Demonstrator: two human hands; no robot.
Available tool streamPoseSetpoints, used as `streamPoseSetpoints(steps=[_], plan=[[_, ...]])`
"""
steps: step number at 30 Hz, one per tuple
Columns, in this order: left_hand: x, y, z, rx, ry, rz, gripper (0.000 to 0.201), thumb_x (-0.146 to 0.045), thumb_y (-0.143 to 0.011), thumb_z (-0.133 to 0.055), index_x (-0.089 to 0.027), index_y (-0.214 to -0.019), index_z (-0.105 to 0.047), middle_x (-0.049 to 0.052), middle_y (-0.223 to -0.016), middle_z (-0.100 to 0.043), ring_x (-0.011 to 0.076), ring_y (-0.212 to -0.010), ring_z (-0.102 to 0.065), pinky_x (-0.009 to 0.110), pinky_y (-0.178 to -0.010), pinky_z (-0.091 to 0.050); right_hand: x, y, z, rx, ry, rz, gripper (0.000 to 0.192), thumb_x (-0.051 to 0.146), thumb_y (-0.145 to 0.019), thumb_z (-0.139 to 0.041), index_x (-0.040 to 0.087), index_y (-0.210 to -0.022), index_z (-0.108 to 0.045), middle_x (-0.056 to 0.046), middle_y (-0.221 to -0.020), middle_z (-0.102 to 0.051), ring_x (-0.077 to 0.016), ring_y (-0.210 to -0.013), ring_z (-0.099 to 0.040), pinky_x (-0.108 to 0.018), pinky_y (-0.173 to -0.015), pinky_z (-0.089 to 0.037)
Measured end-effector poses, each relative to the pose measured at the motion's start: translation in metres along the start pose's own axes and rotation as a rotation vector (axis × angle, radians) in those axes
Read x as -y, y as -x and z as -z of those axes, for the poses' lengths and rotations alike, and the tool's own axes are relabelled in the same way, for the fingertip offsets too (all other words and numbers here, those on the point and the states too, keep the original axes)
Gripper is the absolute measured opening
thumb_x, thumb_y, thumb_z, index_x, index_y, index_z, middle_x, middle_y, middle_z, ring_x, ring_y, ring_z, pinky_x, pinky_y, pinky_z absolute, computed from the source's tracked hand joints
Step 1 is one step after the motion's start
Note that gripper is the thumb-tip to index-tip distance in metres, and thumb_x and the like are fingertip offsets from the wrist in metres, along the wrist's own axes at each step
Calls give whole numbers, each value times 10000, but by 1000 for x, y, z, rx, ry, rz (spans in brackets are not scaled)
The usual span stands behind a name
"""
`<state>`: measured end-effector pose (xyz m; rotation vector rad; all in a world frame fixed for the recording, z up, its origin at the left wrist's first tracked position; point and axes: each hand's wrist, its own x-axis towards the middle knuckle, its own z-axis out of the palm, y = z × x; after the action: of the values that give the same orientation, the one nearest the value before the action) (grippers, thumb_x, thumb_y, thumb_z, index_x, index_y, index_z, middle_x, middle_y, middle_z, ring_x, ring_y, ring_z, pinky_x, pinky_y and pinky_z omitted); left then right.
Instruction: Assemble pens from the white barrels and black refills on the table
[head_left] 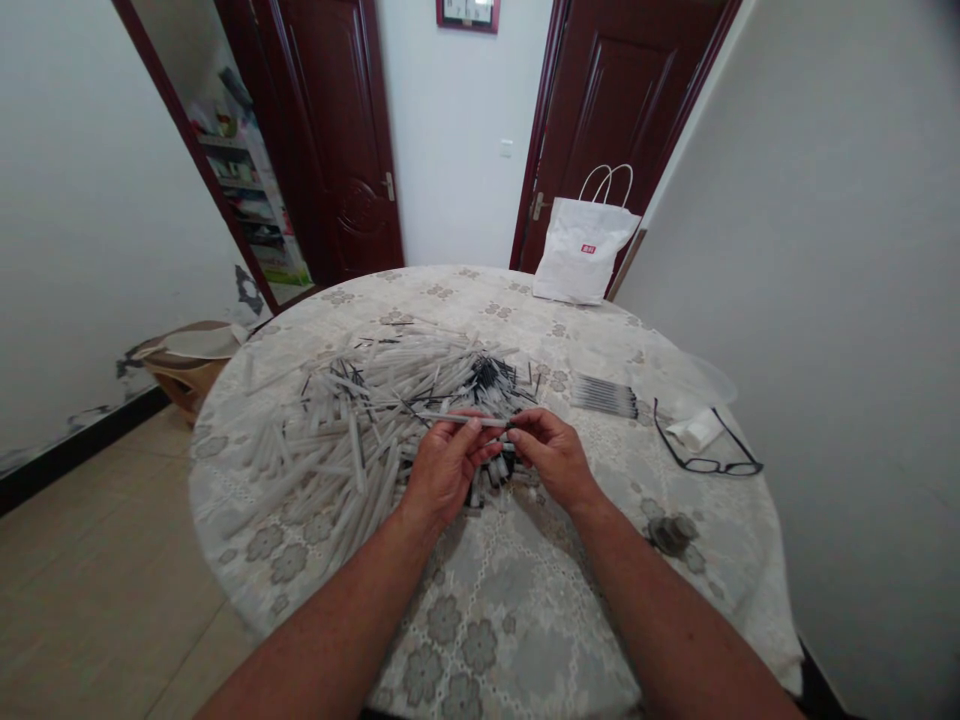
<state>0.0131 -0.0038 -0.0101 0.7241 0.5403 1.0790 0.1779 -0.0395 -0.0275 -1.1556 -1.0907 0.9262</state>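
Watching from here; left hand [444, 468] pinches a slim whitish tube [491, 422], thumb closed against bent fingers; right hand [555, 453] has fingertips pressed together at its dark end; tube held level over near side of messy tube pile [356, 440] on floral tablecloth [525, 605]; dark-tipped rod row [604, 395], black-framed eyeglasses [703, 465] to the right
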Motion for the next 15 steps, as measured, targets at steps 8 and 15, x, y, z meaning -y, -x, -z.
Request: streamPoseSetpoints(steps=[8, 15], plan=[[0, -1, 0, -47, -74, 12, 318, -287, -765, -829, -150, -998, -661, 87, -928, -760, 222, -867, -757, 317, -731, -627, 3, 2, 2, -61, 126, 69, 246, 394, -791, -771, 207, -935, -699, 29, -679, -598, -115, -567, -494, -229, -515, -396], [1, -1, 2, -56, -107, 21, 317, -305, -768, -824, -142, -992, -668, 86, -899, -756, 224, -849, -755, 321, -718, -629, 2, 3, 6, -42, 258, 187, 192, 359, -845, -725, 204, -959, -713, 5, -761, -644, -136, -648, -540, -249, -604, -432]])
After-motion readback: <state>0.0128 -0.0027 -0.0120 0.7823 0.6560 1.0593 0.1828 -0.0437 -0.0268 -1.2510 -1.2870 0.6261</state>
